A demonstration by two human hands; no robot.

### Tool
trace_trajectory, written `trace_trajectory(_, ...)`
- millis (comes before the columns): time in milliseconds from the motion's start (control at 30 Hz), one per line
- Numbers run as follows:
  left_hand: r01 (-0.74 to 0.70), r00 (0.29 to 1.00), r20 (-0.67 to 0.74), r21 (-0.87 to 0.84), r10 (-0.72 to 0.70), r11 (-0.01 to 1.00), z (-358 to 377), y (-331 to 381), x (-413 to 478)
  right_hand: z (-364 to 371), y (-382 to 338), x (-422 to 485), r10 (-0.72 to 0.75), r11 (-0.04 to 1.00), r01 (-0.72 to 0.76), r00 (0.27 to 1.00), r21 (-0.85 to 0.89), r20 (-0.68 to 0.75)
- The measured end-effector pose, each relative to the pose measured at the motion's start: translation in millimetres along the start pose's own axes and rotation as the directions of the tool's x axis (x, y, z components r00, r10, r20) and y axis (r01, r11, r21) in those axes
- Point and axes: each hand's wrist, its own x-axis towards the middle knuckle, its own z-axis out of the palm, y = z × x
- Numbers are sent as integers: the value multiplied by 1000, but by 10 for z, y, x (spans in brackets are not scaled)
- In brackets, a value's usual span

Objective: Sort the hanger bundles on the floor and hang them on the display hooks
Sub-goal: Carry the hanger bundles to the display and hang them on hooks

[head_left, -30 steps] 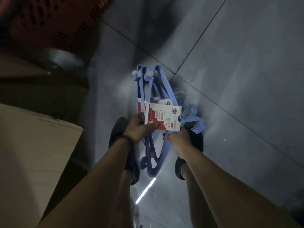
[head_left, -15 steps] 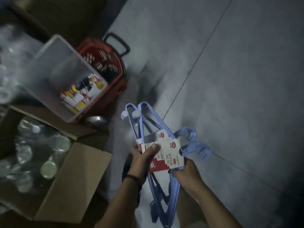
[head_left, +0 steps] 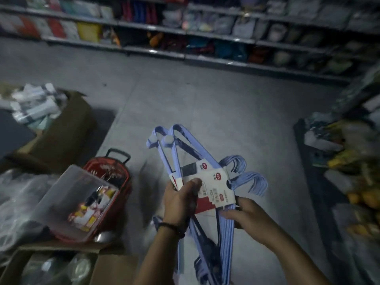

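Two bundles of light blue plastic hangers (head_left: 185, 149), each wrapped in a white and red paper label (head_left: 218, 186), are held in front of me above the floor. My left hand (head_left: 181, 200) grips the bundles at the labels, thumb across the front label. My right hand (head_left: 244, 217) holds the bundles from the right, just below the labels, fingers curled round the hanger bars. The hanger hooks (head_left: 253, 179) stick out to the right. No display hooks are visible.
A red shopping basket (head_left: 115, 171) with a clear plastic bin (head_left: 67, 194) on it stands at left. Open cardboard boxes (head_left: 67, 124) with packaged goods sit left and lower left. Stocked shelves (head_left: 205, 40) run along the back; goods are piled at right (head_left: 349, 161).
The view has swung up from the floor to the aisle and back shelves. Both hands still hold the hanger bundles, now raised a little higher in front of me.
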Motion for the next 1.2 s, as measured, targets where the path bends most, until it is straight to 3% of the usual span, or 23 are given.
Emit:
trace_trajectory(100, 14, 993, 116, 63, -21, 998, 249, 191, -285, -305, -48, -678, -5, 986, -36, 970, -164, -243)
trace_trajectory(133, 11, 987, 157, 88, -25, 996, 347, 228, -381, -371, -99, -922, -43, 985, -24, 923, -168, -383)
trace_trajectory(200, 4, 968, 247, 139, -39, 990, 572, 263, -579, -479, -263, -1361, -143, 982, 30, 758, -185, -637)
trace_trajectory(267, -8, 945, 323, 166, -46, 986, 832, 268, -818, -592, -394, -1632, -206, 972, 45, 648, -232, -733)
trace_trajectory(400, -26, 864, 499, 176, -66, 984, 1417, 201, -1367, -911, -285, -1973, -273, 917, -67, 613, -393, -741)
trace_trajectory(600, -60, 687, 716, 225, -124, 972, 2383, -14, -2263, -1563, 419, -2947, -89, 981, -114, 460, -158, -884)
trace_trajectory(700, -109, 589, 789, 290, -174, 951, 2967, -217, -2817, -1947, 873, -3609, 51, 976, -214, 388, -36, -920)
trace_trajectory(833, -242, 385, 864, 433, -324, 868, 3866, -493, -3473, -2328, 1475, -4475, 139, 926, -376, 235, 42, -962)
trace_trajectory(867, -313, 363, 867, 459, -342, 831, 4087, -552, -3635, -2398, 1635, -4668, 162, 915, -395, 193, 74, -968)
trace_trajectory(933, -464, 341, 889, 442, -306, 768, 4501, -684, -3944, -2520, 1944, -5027, 214, 927, -337, 118, 164, -970)
trace_trajectory(1033, -545, 296, 929, 356, -223, 759, 5051, -936, -4365, -2652, 2355, -5519, 281, 937, -235, 74, 257, -957)
trace_trajectory(1200, -648, 184, 983, 121, 1, 752, 5757, -1518, -4885, -2813, 3015, -6039, 333, 916, -233, -11, 327, -943)
